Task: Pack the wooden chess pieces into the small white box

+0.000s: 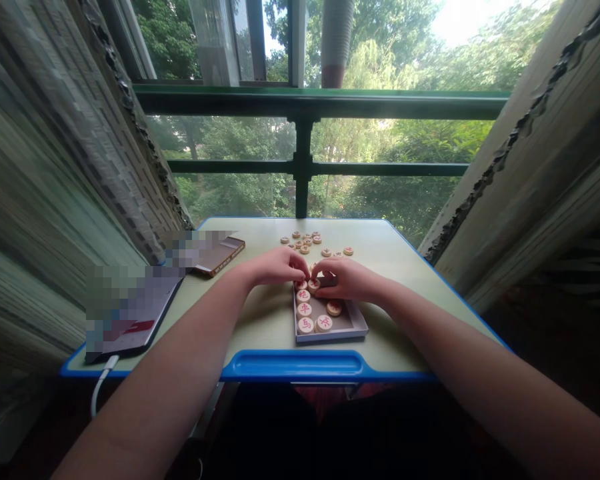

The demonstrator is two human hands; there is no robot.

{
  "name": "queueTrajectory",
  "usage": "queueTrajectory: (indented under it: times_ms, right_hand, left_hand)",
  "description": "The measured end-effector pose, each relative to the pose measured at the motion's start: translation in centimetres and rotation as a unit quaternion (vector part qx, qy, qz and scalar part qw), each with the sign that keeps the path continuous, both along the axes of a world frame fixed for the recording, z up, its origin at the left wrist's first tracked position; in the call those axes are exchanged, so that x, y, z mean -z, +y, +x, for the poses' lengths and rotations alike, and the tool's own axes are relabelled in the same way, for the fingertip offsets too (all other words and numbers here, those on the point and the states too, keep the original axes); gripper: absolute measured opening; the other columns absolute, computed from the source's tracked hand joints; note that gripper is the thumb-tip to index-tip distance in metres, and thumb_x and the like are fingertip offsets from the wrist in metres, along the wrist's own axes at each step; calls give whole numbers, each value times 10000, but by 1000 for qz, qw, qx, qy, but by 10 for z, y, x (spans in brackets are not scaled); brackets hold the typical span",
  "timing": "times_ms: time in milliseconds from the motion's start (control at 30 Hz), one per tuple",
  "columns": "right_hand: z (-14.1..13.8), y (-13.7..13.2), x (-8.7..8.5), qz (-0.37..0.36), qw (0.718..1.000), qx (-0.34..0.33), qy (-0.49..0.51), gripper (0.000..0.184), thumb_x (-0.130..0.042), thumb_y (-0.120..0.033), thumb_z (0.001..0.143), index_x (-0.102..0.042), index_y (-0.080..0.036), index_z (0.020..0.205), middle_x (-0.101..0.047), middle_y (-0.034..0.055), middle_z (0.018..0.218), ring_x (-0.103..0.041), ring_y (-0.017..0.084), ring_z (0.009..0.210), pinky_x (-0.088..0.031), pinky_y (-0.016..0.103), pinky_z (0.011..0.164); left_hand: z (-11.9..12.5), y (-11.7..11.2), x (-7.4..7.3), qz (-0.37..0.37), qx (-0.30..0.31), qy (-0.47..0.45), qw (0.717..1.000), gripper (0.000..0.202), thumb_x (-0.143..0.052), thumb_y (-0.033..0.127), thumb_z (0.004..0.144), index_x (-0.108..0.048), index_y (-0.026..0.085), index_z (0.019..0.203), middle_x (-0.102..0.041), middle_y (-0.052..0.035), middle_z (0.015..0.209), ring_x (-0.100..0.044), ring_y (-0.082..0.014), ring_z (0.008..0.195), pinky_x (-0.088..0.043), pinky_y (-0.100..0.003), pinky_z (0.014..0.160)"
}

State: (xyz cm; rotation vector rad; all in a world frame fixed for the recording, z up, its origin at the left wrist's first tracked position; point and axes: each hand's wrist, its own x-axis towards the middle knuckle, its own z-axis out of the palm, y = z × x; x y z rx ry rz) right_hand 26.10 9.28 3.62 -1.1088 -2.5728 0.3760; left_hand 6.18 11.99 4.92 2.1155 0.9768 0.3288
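Note:
A shallow open box sits in front of me on the table, with several round wooden xiangqi pieces lined up along its left side. Two more lie farther right inside it: a red-marked piece near the front and a darker one. At the box's far left corner, my left hand is closed with thumb and fingertips together; what they hold is hidden. My right hand reaches in over the far side, its thumb and finger around a xiangqi piece in the second column.
Several loose xiangqi pieces are scattered beyond the hands. The box lid rests at the left, beside a tablet with a white cable. A blue-edged table has a tray groove in front. Curtains hang on both sides.

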Motion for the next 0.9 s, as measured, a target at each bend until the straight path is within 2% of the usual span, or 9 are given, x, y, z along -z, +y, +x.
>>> queueTrajectory:
  times_ms: [233,500,900]
  right_hand:
    - [3,0,-3,-25,999,19,-12,301,-658,-296,679,-619,-186,956,-552,-2,744,-476,117,660,-342,221,602]
    - [5,-1,-8,-62,998,24,-16,307,-603,-152,650,-624,-181,955,-535,-10,721,-465,114,646,-340,214,592]
    - [5,2,-5,-57,998,21,-16,275,-613,-186,675,-623,-176,950,-538,-13,708,-464,109,629,-341,216,593]
  left_hand:
    - [-1,1,-1,17,-11,0,1000,254,-556,231,651,-702,110,820,-685,-47,753,-587,-149,700,-429,-225,622]
    - [0,1,-2,21,-6,13,1000,259,-550,229,652,-702,111,826,-679,-48,761,-580,-156,714,-426,-229,620]
    - [-2,4,3,4,-22,-1,1000,284,-556,222,625,-690,117,852,-669,-44,777,-572,-160,733,-424,-237,637]
